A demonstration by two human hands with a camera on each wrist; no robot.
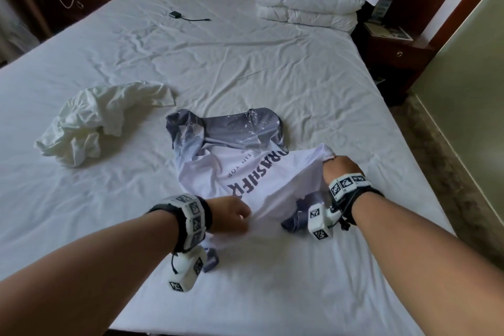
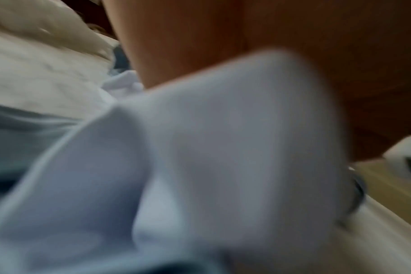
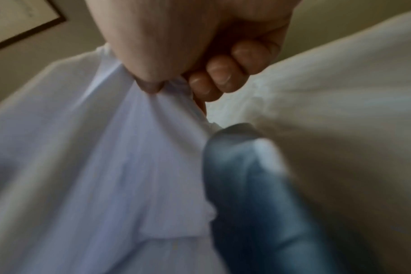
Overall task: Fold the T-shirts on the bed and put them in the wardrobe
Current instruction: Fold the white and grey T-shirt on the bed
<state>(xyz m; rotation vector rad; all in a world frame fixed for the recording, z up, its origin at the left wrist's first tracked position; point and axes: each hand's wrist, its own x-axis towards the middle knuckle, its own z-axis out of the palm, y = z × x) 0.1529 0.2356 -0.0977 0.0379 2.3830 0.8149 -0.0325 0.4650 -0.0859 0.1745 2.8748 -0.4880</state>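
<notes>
Both hands grip the white-and-grey printed T-shirt (image 1: 240, 172) at the near side of the white-sheeted bed (image 1: 272, 63): left hand (image 1: 229, 217) bunching its hem, right hand (image 1: 339, 170) with fingers (image 3: 219, 77) curled, pinching a corner. Uneven pulling could skew the fold. Left of that shirt, a crumpled cream T-shirt (image 1: 92, 123) waits; open sheet beyond; bed's right edge close.
</notes>
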